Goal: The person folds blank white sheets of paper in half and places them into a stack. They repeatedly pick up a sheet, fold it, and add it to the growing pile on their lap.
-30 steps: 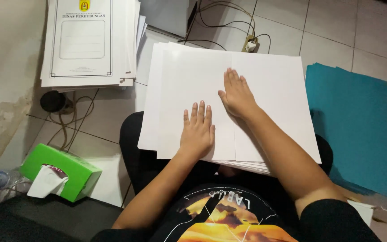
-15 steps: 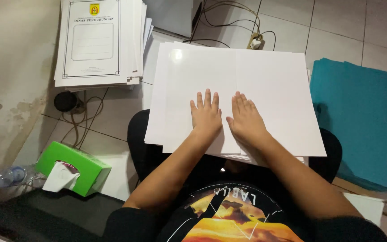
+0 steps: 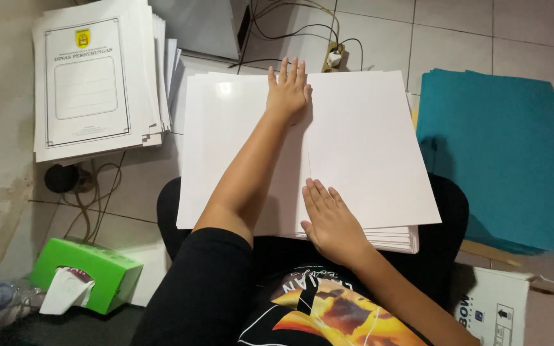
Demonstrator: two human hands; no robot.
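In the middle of the frame, the left hand (image 3: pixel 288 90) lies spread flat at the top of the white paper stack (image 3: pixel 367 147) and the right hand (image 3: pixel 331 221) flat at its bottom, apparently pinning the fold line down on the lap

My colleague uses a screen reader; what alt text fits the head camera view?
Seen from above, a seated person presses a stack of large white sheets on their lap, left hand flat at the far edge, right hand at the near edge. A green tissue box sits on the tiled floor.
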